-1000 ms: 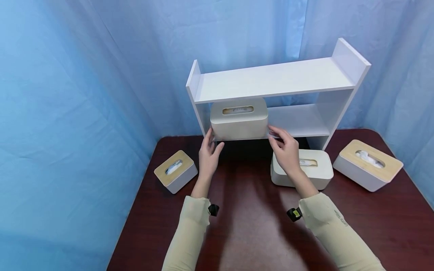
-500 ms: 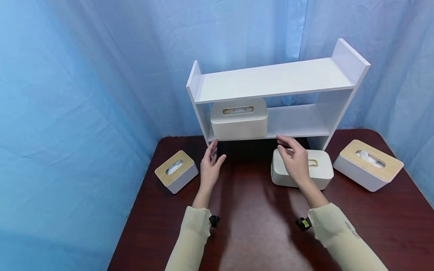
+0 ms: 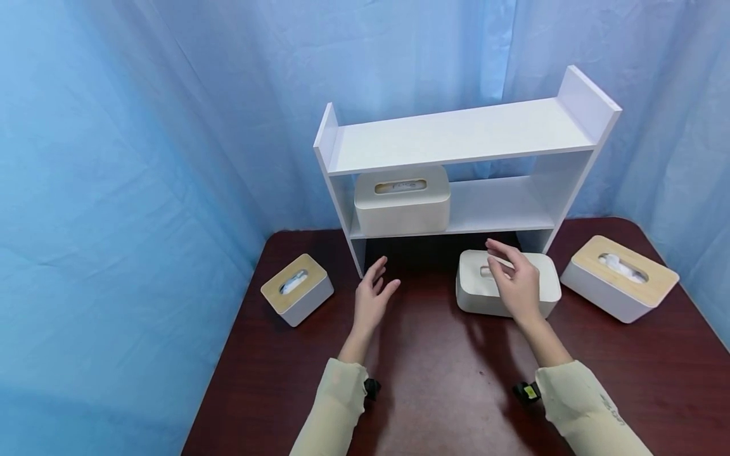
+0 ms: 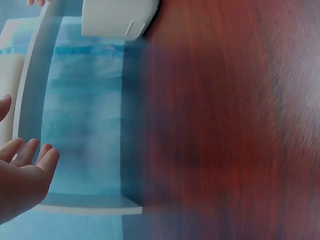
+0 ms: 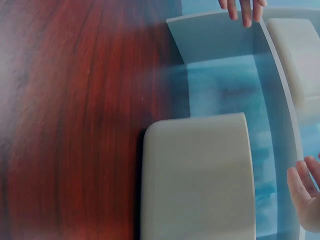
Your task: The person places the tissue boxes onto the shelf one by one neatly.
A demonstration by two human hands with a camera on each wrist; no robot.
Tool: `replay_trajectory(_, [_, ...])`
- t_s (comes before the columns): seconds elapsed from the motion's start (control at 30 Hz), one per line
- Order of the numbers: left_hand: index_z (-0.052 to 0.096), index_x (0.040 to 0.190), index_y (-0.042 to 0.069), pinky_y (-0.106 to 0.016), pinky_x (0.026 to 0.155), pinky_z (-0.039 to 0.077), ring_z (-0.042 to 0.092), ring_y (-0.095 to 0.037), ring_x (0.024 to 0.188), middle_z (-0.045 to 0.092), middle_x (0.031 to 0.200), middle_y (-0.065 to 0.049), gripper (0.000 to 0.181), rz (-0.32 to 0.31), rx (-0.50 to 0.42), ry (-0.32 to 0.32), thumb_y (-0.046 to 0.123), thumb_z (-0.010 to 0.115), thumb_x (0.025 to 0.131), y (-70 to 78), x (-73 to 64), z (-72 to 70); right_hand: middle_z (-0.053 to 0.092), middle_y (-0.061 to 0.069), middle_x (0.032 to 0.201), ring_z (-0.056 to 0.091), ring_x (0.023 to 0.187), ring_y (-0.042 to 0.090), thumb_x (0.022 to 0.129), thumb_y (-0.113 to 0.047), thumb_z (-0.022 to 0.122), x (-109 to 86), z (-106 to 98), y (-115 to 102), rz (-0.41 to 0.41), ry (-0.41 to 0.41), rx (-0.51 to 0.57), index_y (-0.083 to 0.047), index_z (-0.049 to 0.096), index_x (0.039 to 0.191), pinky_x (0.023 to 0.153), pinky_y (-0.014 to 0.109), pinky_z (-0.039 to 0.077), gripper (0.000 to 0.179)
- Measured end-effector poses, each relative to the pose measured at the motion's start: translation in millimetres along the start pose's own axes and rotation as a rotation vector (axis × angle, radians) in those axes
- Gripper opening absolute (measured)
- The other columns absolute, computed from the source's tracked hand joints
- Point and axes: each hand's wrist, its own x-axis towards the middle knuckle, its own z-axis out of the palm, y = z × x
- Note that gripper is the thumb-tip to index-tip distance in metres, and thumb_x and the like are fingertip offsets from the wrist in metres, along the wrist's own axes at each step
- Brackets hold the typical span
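A cream tissue box (image 3: 403, 209) with an oval slot sits on the left part of the white rack's middle shelf (image 3: 496, 206). My left hand (image 3: 373, 301) is in the air below and in front of it, fingers spread and loosely bent, holding nothing. A second cream tissue box (image 3: 476, 288) stands on the table under the shelf's right part. My right hand (image 3: 518, 282) overlaps its top in the head view, thumb and fingers apart with nothing between them. The left wrist view shows relaxed fingers (image 4: 37, 155); the right wrist view shows the second box's side (image 5: 200, 175) close by.
Left on the dark red table (image 3: 433, 392) is a smaller tissue box (image 3: 296, 288) with a wooden lid. A larger wooden-lidded tissue box (image 3: 618, 278) stands at the right. The rack's upper shelf (image 3: 456, 133) runs above, with blue curtains (image 3: 171, 158) behind.
Both hands have left the sides of the shelved cream tissue box and drawn back toward the person, also shifting right. That box stays on the middle shelf; the other boxes keep their places.
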Motion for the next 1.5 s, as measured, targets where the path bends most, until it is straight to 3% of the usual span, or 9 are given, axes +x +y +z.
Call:
replay_trajectory(0.23, [0.045,0.137,0.000,-0.044,0.107,0.037,0.043,-0.035,0.130,0.045,0.141,-0.019,0.053,-0.023,-0.006,-0.044,0.006,0.065,0.088,-1.8,-2.4,17.8,0.063,0.028,0.113,0.062,0.102,0.005,0.085,0.011,0.058,-7.2,-16.3,9.4,0.034,0.035,-0.032,0.012,0.061,0.115,0.082,0.009,0.048,0.030])
replay_trajectory(0.4, [0.048,0.135,-0.001,-0.047,0.105,0.038,0.045,-0.036,0.127,0.048,0.138,-0.019,0.052,-0.019,-0.014,-0.060,0.004,0.066,0.087,-2.7,-2.9,31.6,0.063,0.029,0.111,0.060,0.099,-0.005,0.084,0.011,0.059,-11.9,-28.3,14.0,0.057,0.062,-0.047,0.012,0.062,0.113,0.082,0.007,0.047,0.029])
replay_trajectory(0.83, [0.050,0.132,-0.004,-0.046,0.103,0.041,0.050,-0.033,0.123,0.051,0.134,-0.021,0.050,-0.005,0.001,-0.091,0.002,0.066,0.085,-3.6,-0.7,60.6,0.061,0.030,0.112,0.058,0.105,-0.001,0.085,0.009,0.060,-21.4,-53.2,25.0,0.115,0.128,-0.119,0.010,0.063,0.114,0.087,0.006,0.044,0.029])
replay_trajectory(1.13, [0.051,0.133,0.002,-0.047,0.103,0.041,0.050,-0.033,0.124,0.053,0.134,-0.015,0.052,-0.019,-0.012,-0.095,0.004,0.069,0.084,-44.0,12.9,87.1,0.063,0.020,0.115,0.056,0.104,-0.007,0.086,0.002,0.062,-31.3,-69.6,68.7,0.161,0.173,-0.195,-0.003,0.066,0.117,0.088,0.008,0.045,0.032])
replay_trajectory(1.5, [0.052,0.134,0.009,-0.042,0.103,0.042,0.050,-0.029,0.125,0.054,0.135,-0.005,0.054,-0.044,-0.016,-0.126,0.013,0.072,0.084,-46.8,12.9,98.5,0.060,0.027,0.116,0.053,0.100,-0.013,0.083,0.009,0.061,-43.2,-79.6,64.0,0.179,0.194,-0.197,0.006,0.064,0.115,0.083,0.003,0.043,0.033])
